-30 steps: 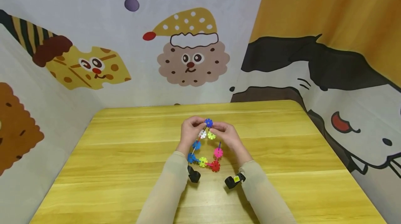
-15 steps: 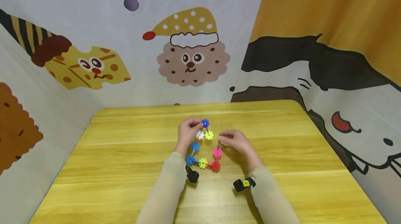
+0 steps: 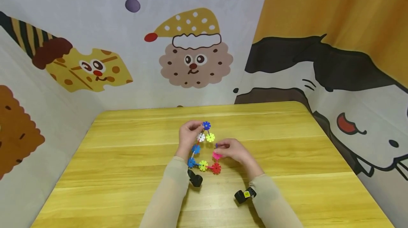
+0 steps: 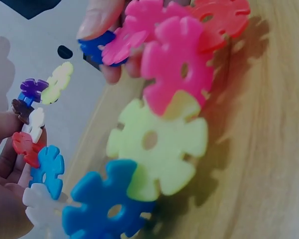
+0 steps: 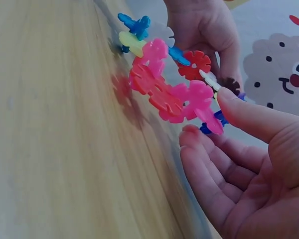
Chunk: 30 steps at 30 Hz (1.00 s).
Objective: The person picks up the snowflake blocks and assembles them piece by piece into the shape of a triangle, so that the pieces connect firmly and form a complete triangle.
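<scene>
A chain of interlocking plastic snowflake discs bends into a broken loop between the hands. In the head view, my left hand pinches its far end beside a dark blue disc. A yellow-green disc hangs free on that end. My right hand grips the other end at a pink disc. The right wrist view has the thumb and fingers around this pink end, where a blue disc sticks out. Red, yellow-green and blue discs form the near side. A gap separates the chain's two ends.
The wooden table spreads beneath both hands. Each wrist carries a black camera, the left camera and the right camera. Behind stands a cloth backdrop with cartoon figures.
My right hand has left the far end near the dark blue disc and come down to the pink end, which it now grips. The left hand has shifted slightly left with the chain.
</scene>
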{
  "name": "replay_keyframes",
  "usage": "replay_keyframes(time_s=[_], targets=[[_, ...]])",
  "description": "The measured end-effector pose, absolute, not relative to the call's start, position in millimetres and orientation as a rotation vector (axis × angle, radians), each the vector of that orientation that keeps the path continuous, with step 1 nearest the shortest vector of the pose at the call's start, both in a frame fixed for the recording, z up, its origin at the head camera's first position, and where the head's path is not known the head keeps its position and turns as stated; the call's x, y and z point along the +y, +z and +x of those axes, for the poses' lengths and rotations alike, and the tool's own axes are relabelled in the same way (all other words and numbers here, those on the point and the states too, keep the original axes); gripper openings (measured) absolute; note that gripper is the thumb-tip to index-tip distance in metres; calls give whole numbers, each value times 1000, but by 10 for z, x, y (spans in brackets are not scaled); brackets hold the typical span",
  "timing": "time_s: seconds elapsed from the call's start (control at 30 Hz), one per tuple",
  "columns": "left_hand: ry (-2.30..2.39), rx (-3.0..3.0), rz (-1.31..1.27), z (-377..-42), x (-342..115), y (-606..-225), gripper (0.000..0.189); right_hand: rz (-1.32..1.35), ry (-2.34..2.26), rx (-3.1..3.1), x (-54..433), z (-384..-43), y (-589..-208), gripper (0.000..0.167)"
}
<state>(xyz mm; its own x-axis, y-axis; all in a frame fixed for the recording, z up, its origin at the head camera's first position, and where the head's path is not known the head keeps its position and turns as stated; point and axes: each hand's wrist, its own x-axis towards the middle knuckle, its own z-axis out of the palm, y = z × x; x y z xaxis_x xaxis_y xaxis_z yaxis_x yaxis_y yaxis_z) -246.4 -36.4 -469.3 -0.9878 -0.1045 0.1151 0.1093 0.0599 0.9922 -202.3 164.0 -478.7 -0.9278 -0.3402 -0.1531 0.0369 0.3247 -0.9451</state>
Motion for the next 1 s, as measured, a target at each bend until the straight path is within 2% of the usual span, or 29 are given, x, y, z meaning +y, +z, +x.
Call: replay_keyframes(time_s=[0.23, 1.0], targets=[[-2048, -2162, -4, -2454, -340, -4701, 12, -267, -1608, 2330, 1565, -2062, -4765, 45], [-2038, -2062, -30, -2447, -272, -4748, 14, -312, -1604, 2310, 1531, -2121, -4712, 37]])
